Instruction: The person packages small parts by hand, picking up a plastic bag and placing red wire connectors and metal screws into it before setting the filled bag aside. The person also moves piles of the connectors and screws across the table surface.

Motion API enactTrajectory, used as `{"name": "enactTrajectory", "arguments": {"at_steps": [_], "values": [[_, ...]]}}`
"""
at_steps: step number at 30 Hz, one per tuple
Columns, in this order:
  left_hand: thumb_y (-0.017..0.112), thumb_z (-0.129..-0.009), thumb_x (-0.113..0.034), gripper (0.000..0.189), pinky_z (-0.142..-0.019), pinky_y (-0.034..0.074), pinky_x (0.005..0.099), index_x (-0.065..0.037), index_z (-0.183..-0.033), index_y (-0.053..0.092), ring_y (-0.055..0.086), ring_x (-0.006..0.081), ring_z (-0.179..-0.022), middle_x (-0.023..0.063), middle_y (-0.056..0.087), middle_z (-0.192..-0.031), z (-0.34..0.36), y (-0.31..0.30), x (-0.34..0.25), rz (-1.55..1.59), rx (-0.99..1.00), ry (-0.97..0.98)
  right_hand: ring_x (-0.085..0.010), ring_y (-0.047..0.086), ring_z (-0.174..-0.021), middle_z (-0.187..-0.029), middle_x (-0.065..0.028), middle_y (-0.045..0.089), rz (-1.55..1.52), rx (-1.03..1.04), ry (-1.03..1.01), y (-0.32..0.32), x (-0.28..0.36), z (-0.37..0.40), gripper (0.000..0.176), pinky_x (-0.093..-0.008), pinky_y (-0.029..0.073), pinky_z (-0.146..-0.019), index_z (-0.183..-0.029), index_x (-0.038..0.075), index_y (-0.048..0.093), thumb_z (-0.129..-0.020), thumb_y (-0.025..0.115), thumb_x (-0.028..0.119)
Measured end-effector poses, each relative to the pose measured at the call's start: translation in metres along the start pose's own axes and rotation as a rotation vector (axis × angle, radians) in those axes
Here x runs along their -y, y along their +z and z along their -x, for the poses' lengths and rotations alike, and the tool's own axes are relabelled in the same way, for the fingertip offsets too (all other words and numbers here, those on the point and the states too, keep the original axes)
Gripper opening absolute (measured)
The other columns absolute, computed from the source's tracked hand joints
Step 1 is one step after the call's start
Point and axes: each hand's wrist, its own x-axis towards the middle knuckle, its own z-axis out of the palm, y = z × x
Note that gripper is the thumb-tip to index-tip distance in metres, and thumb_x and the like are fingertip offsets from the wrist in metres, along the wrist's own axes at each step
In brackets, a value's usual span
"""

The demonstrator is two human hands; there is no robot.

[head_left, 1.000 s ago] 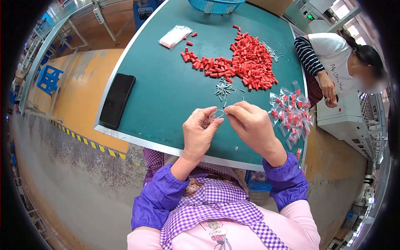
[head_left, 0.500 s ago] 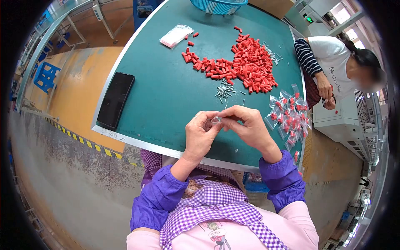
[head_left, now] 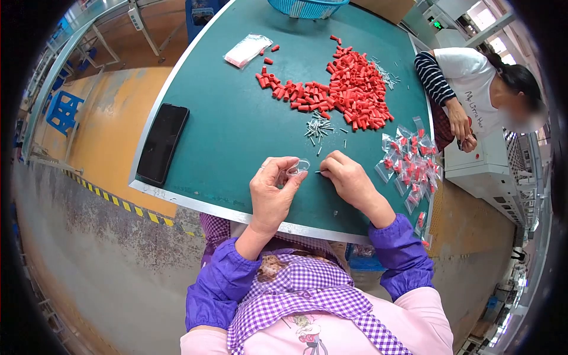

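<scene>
My left hand pinches a small clear plastic bag, whose mouth stands rounded open toward the right. Just right of it, my right hand has thumb and fingers closed on a thin metal pin, its tip poking out toward the bag. Beyond my hands lies a small heap of metal pins, with a few loose ones nearer me. Behind it spreads a large pile of red plastic caps. To the right lie several clear bags with red caps inside.
A black phone lies along the left edge of the green table. Farther back are a white packet of bags, a blue basket and more pins. A co-worker sits at the right edge.
My hands have drawn apart: the left slightly left with the bag, the right slightly right. The bag's rounded mouth and the pin in my right fingers now show clearly.
</scene>
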Motion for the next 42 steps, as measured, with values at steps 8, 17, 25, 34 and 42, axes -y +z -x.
{"name": "enactTrajectory", "arguments": {"at_steps": [8, 17, 25, 34, 42], "values": [[0.068, -0.076, 0.005, 0.024, -0.066, 0.047, 0.0189, 0.001, -0.099, 0.061, 0.056, 0.006, -0.077, 0.0029, 0.057, -0.09, 0.0, 0.001, -0.005, -0.188, 0.048, 0.04, -0.0291, 0.057, -0.073, -0.087, -0.0118, 0.057, -0.146, -0.245, -0.123, -0.025, 0.046, -0.016, 0.014, -0.0357, 0.048, -0.066, -0.088, 0.002, 0.056, -0.075, 0.059, -0.001], [0.067, -0.077, 0.005, 0.022, -0.068, 0.047, 0.0192, 0.0, -0.098, 0.06, 0.055, 0.0058, -0.078, 0.001, 0.058, -0.089, -0.001, -0.004, -0.002, -0.114, 0.011, -0.013, -0.0316, 0.06, -0.076, -0.087, -0.0138, 0.059, -0.108, -0.286, -0.069, -0.024, 0.021, -0.064, 0.014, -0.0367, 0.049, -0.067, -0.092, 0.002, 0.06, -0.078, 0.061, 0.004], [0.066, -0.079, 0.003, 0.021, -0.064, 0.045, 0.0185, 0.0, -0.099, 0.06, 0.056, 0.006, -0.075, 0.0001, 0.059, -0.085, -0.007, -0.012, -0.007, 0.112, -0.018, -0.139, -0.0323, 0.059, -0.091, -0.09, -0.0133, 0.059, 0.282, -0.075, -0.053, -0.005, -0.019, -0.13, 0.014, -0.0414, 0.048, -0.076, -0.092, 0.004, 0.061, -0.078, 0.06, 0.009], [0.065, -0.082, -0.003, 0.025, -0.052, 0.048, 0.0173, -0.002, -0.106, 0.056, 0.057, 0.0098, -0.063, 0.0061, 0.059, -0.089, -0.033, -0.06, -0.025, 0.747, 0.004, -0.486, -0.0342, 0.059, -0.082, -0.079, -0.0165, 0.059, 0.397, -0.015, -0.058, 0.005, -0.031, -0.154, 0.003, -0.0432, 0.047, -0.069, -0.076, 0.0, 0.055, -0.073, 0.055, 0.003], [0.067, -0.081, -0.003, 0.027, -0.054, 0.048, 0.0176, -0.001, -0.106, 0.056, 0.056, 0.0099, -0.061, 0.0071, 0.058, -0.089, -0.032, -0.06, -0.034, 0.714, 0.023, -0.407, -0.0225, 0.061, -0.069, -0.077, -0.01, 0.064, 0.036, -0.212, 0.053, -0.003, -0.014, -0.125, 0.016, -0.0349, 0.048, -0.064, -0.085, 0.001, 0.062, -0.071, 0.064, 0.01]]}}
